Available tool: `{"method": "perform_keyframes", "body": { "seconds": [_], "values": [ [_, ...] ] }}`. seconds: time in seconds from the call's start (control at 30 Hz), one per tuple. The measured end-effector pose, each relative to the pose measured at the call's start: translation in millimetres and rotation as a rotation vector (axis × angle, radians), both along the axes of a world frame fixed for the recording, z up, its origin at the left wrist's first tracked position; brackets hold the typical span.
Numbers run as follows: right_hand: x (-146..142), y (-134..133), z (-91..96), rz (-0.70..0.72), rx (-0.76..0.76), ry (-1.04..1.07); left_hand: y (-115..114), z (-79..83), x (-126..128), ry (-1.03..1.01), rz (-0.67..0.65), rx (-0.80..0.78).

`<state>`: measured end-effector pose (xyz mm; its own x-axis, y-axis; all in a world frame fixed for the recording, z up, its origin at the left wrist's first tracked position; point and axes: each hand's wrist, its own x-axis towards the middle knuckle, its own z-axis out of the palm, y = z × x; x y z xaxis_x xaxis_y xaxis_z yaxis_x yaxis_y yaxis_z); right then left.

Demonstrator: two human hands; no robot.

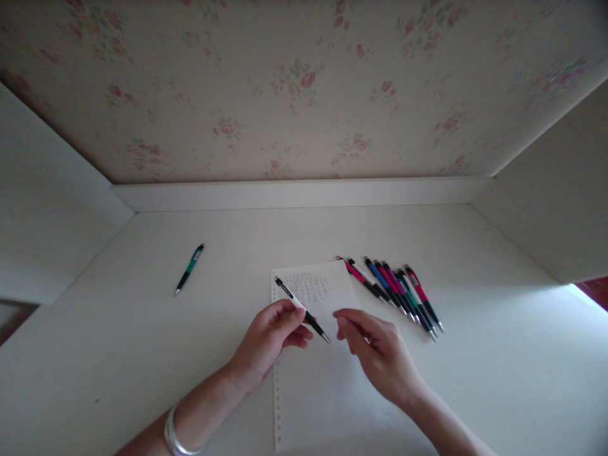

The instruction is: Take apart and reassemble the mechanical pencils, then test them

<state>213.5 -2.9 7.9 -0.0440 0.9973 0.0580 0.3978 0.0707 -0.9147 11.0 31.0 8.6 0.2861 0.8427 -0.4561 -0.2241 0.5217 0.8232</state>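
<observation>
My left hand (273, 335) pinches a white and black pen (294, 299) between thumb and fingers, with the metal tip slanting down to the right. Just right of that tip is my right hand (375, 351), its fingers curled in and the thumb close to the index finger; I see nothing in it. Both hands are over a loose sheet of paper (308, 405) with punched holes down its left edge. Handwriting (308, 287) covers the upper part of the sheet, too small to read.
Several pens (396, 288) in pink, blue, purple, green and white lie side by side to the right of the sheet. A single green and black pen (190, 268) lies at the left. White side panels and a floral wall (304, 82) bound the white desk (118, 354).
</observation>
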Motion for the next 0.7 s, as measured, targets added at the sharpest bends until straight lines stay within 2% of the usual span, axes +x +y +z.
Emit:
{"method": "perform_keyframes", "body": {
  "seconds": [0.13, 0.23, 0.7],
  "values": [
    [-5, 12, -12.6, -0.125, -0.123, 0.241, 2, -9.0, -1, 0.004, 0.001, 0.027],
    [-4, 16, -21.7, -0.190, -0.187, 0.322, 1, -12.3, -3, 0.002, 0.004, 0.031],
    [1, 16, -24.5, -0.092, -0.189, 0.204, 0, -13.2, -4, -0.033, -0.006, 0.040]
  ]
}}
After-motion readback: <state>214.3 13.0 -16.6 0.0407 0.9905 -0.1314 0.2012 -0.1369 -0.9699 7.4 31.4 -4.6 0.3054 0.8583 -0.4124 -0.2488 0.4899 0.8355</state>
